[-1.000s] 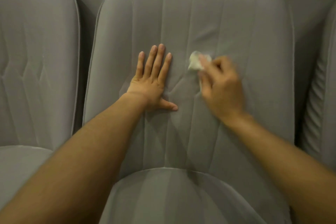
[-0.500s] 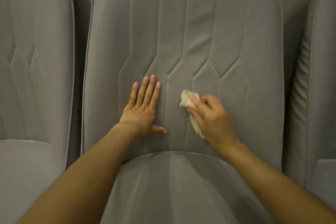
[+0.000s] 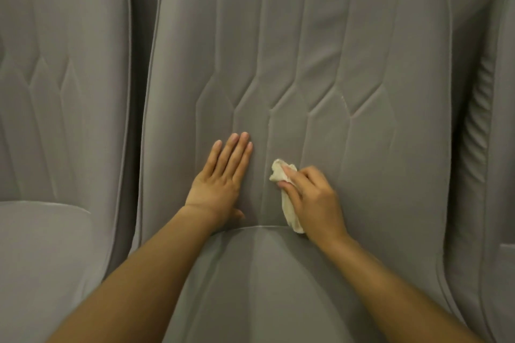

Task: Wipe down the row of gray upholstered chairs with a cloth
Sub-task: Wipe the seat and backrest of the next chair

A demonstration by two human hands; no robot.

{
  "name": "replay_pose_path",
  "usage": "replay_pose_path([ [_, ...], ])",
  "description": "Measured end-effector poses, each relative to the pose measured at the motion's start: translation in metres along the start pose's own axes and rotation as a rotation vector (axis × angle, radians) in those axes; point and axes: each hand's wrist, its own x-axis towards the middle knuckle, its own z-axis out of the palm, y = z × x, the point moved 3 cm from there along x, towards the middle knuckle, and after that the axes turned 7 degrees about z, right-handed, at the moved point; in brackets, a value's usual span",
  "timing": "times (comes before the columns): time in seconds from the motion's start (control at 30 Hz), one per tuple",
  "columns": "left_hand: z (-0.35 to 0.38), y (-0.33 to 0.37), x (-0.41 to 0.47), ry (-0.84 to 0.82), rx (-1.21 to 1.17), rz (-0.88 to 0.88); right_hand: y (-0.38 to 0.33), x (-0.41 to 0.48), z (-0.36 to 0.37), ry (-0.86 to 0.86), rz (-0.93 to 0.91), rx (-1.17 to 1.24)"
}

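Three gray chairs stood side by side. The middle chair (image 3: 306,50) filled the centre of the view, its stitched back running up toward 12 o'clock and its seat cushion (image 3: 264,287) bulging at 6 o'clock.

The left hand (image 3: 220,184) lay flat on the lower part of that back, a little toward 7 o'clock from the centre. Its fingers were straight and pressed together, pointing to about 1 o'clock, and its thumb sat low near the seam where back met seat.

The right hand (image 3: 315,200) was just beside it at its 3 o'clock, not touching it, with fingers curled and pinching a small cream cloth (image 3: 278,172) against the fabric. One bunched end of the cloth stuck out past the fingertips toward 11 o'clock. The other end trailed from under the palm down to the seam.

The chair on the left (image 3: 61,64) sat at 9 o'clock across a dark gap. The chair on the right (image 3: 498,147) showed only its edge at 3 o'clock.
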Motion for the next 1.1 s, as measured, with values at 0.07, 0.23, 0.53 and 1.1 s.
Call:
replay_pose_path([
  [0.07, 0.0, -0.001, 0.003, -0.008, 0.021, -0.022, -0.015, 0.027, -0.01, 0.102, -0.013, 0.018],
  [0.23, 0.002, 0.002, 0.002, 0.137, 0.091, -0.042, -0.029, 0.1, -0.008, 0.331, 0.024, -0.003],
  [0.53, 0.003, -0.002, 0.0, 0.156, 0.107, -0.045, -0.019, -0.026, 0.041, -0.021, -0.051, -0.059],
  [1.1, -0.037, 0.015, 0.04, 0.037, -0.088, -0.006, 0.028, -0.017, -0.006, 0.038, -0.085, -0.266],
])
